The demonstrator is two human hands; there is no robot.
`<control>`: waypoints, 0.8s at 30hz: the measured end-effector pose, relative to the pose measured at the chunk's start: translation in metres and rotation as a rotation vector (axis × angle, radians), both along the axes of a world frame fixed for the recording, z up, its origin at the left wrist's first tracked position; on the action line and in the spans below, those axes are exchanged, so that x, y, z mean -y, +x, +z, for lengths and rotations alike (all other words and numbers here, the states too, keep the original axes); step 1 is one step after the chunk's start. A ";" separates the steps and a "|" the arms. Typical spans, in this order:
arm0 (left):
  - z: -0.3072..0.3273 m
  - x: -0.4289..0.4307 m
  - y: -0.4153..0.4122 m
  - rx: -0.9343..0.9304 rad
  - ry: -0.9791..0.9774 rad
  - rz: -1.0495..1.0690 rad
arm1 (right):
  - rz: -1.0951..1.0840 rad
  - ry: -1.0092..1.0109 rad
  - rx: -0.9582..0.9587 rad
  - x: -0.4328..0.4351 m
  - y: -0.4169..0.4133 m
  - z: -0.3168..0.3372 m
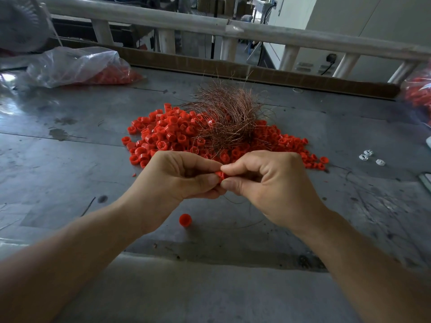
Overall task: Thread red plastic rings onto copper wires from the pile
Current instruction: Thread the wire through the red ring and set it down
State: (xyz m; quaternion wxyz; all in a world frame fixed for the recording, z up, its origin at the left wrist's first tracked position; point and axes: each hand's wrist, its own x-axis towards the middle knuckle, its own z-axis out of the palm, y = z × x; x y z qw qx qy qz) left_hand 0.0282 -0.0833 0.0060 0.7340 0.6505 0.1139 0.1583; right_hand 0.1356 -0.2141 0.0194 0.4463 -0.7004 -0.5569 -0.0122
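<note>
Hands, two: left hand [179,180] and right hand [268,183], fingers curled, together pinching one red ring [220,176] above the bench [70,148] middle. Loose ring [185,219], one, toward near edge. Pile [163,134] of red rings, one, mid-bench, copper wires [228,117] tangled on top. White pieces [368,156], three, right edge.

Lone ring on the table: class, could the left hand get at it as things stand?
Probably yes: the lone ring lies uncovered near the left hand, though that hand is pinching the held ring.
</note>
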 end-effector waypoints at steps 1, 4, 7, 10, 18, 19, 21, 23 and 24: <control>0.000 0.001 0.000 -0.002 0.002 -0.007 | -0.005 0.011 0.074 0.000 0.000 0.000; 0.001 0.002 -0.001 -0.011 0.020 -0.041 | -0.013 0.044 0.268 0.000 -0.001 -0.002; 0.002 0.002 -0.001 -0.026 -0.004 -0.058 | -0.020 0.061 0.236 0.000 -0.002 -0.005; 0.004 0.000 -0.001 -0.021 -0.040 -0.086 | 0.017 0.054 0.104 0.000 0.000 -0.001; 0.006 -0.004 -0.003 -0.034 -0.057 -0.213 | 0.169 -0.005 -0.201 0.002 0.006 0.001; 0.006 -0.005 -0.003 -0.038 -0.064 -0.237 | 0.186 -0.026 -0.203 0.002 0.006 0.002; 0.006 -0.006 -0.004 -0.054 -0.068 -0.266 | 0.211 -0.098 -0.139 0.002 0.008 0.002; 0.005 -0.007 -0.004 -0.083 -0.070 -0.268 | 0.238 -0.177 -0.091 0.002 0.009 0.003; 0.004 -0.007 -0.004 -0.092 -0.068 -0.268 | 0.248 -0.201 -0.071 0.002 0.009 0.003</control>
